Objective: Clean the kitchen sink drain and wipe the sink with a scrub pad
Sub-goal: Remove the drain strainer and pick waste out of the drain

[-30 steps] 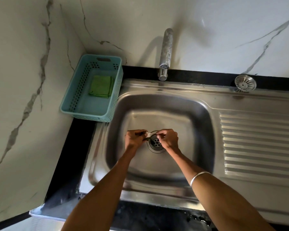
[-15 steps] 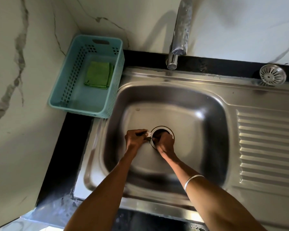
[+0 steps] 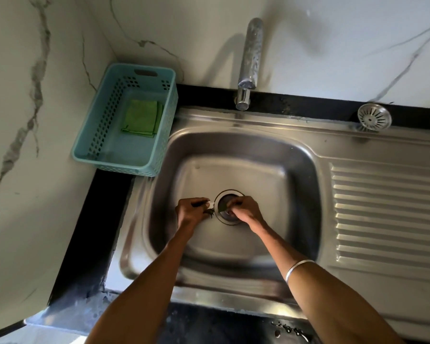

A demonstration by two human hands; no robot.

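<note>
The steel sink (image 3: 233, 150) has its round drain (image 3: 227, 194) open in the basin floor. My right hand (image 3: 245, 211) reaches into the drain and pinches a dark leafy scrap of debris (image 3: 221, 208) at its left rim. Just left of the drain, my left hand (image 3: 191, 213) holds a small clump of dark and white debris (image 3: 210, 207) between curled fingers. The metal drain strainer (image 3: 374, 117) lies on the sink's back ledge at the right. A green scrub pad (image 3: 140, 117) lies in the teal basket (image 3: 102, 135) left of the sink.
A chrome tap (image 3: 248, 63) juts from the marble wall over the basin's back edge. The ribbed draining board (image 3: 387, 209) fills the right side. Black counter (image 3: 97, 219) borders the sink on the left and front.
The view has shifted slightly. My right hand stays at the drain and now pinches a leafy scrap at its rim. My left hand keeps its clump beside the drain.
</note>
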